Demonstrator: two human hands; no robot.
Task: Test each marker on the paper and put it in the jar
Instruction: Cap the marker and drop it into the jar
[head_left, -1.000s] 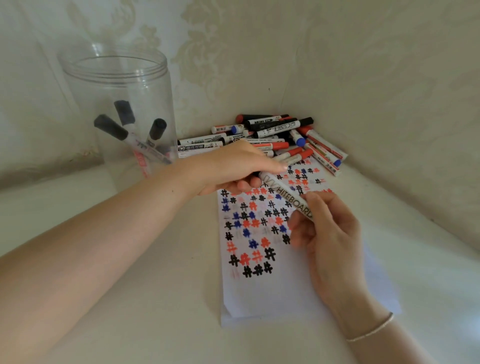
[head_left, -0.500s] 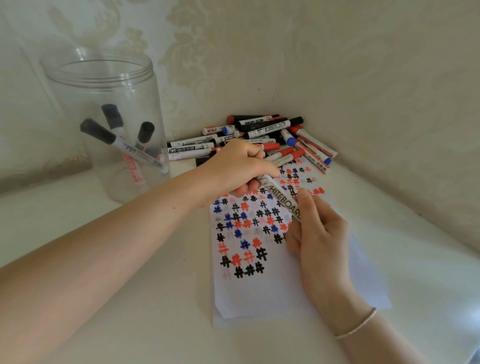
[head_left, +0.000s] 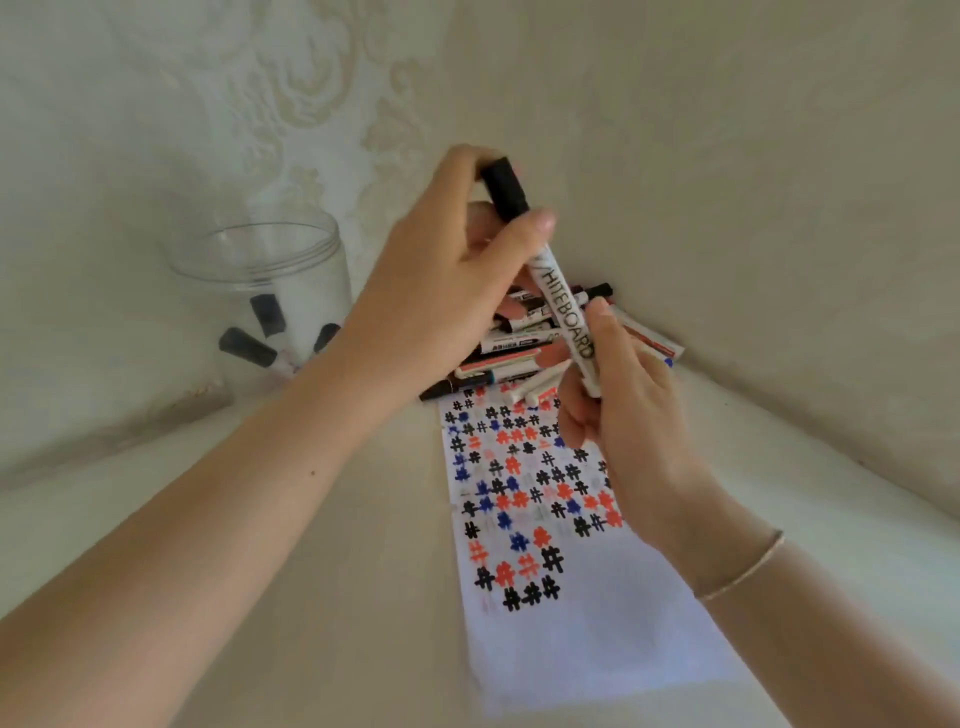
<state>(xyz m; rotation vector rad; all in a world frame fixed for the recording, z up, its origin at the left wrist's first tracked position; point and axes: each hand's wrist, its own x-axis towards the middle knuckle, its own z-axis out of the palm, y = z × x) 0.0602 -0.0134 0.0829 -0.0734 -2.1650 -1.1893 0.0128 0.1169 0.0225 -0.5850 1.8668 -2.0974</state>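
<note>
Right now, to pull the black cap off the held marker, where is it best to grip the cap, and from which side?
Probably grip the black cap around its sides, coming from above, and pull along the marker. It tilts cap-up; the right hand holds the lower barrel and the left hand is already at the cap.

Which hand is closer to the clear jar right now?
Left. The left hand is raised just right of the jar, gripping the black-capped marker at its cap end. The right hand holds the marker's lower end, farther right, above the paper.
</note>
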